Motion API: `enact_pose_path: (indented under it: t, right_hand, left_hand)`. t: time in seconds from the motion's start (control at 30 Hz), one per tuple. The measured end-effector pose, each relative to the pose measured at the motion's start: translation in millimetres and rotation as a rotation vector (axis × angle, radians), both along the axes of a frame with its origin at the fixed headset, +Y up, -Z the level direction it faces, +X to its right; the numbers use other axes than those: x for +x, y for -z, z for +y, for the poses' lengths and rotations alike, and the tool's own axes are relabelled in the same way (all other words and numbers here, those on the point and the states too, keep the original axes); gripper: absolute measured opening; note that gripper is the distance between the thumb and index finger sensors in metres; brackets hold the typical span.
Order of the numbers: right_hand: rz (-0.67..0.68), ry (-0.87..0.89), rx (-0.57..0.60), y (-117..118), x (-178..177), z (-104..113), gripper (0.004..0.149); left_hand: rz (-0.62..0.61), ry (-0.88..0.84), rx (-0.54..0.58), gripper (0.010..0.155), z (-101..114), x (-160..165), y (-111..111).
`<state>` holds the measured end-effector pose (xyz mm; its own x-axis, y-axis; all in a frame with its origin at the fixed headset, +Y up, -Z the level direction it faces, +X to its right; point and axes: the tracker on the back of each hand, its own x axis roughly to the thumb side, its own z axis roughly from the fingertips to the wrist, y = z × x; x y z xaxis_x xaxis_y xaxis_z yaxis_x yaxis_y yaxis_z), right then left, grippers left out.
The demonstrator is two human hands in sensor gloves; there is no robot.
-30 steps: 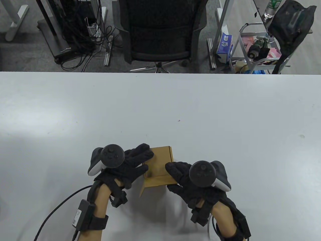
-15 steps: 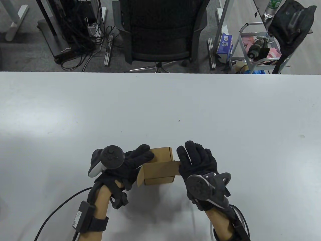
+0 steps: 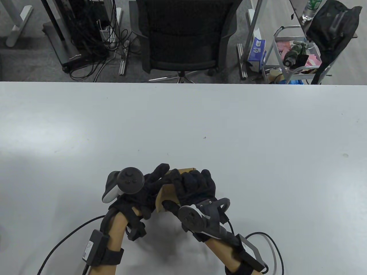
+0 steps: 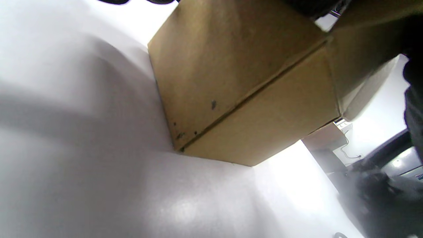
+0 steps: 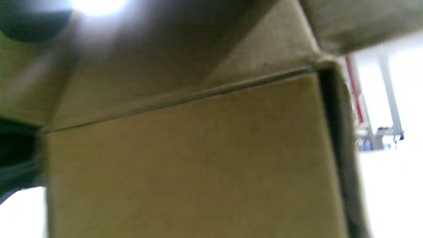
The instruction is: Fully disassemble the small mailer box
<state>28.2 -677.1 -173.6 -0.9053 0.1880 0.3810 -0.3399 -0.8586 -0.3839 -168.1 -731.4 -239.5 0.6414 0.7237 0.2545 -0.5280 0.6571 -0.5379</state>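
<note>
The small brown cardboard mailer box (image 3: 166, 197) sits near the table's front edge, mostly covered by both hands. My left hand (image 3: 152, 183) holds its left side with fingers laid over the top. My right hand (image 3: 192, 183) lies across the top, fingers curled over the lid and thumb (image 3: 169, 205) at the front flap. In the left wrist view the box (image 4: 238, 86) rests on the table with a side flap seam showing. In the right wrist view the cardboard (image 5: 185, 165) fills the frame, blurred.
The white table (image 3: 258, 137) spreads wide around the box. A black office chair (image 3: 183, 40) stands beyond the far edge, with cables (image 3: 94, 37) at the left and a cart (image 3: 298, 54) at the right. Glove cables (image 3: 66, 237) trail near the front edge.
My right hand has swung from the box's right side over its top, now gripping the raised lid. The left hand has stayed on the left side. The box has barely shifted.
</note>
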Motion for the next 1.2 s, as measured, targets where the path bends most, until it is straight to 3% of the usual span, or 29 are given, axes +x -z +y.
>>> enact_pose_path:
  t: [0.33,0.5,0.73,0.97,1.13,1.2]
  right_hand:
    - [-0.004,0.069,0.104,1,4,15,0.079]
    - [-0.044,0.126,0.163,11,6,45,0.076]
    - [-0.127,0.149,0.207,30,8,74,0.073]
    - [-0.159,0.075,0.175,51,1,89,0.072]
    - [-0.184,0.027,0.059,82,-1,104,0.073]
    - [-0.279,0.027,0.005,97,2,112,0.079]
  left_hand:
    - [0.033,-0.085,0.005,0.061,-5,-8,4]
    - [0.06,-0.236,-0.052,0.063,-9,-14,4]
    - [0.049,-0.15,-0.095,0.082,-15,-8,4]
    - [0.102,-0.067,-0.094,0.084,-13,4,2]
    - [0.099,-0.036,-0.078,0.084,-13,5,1]
    - [0.094,-0.041,-0.097,0.085,-15,5,1]
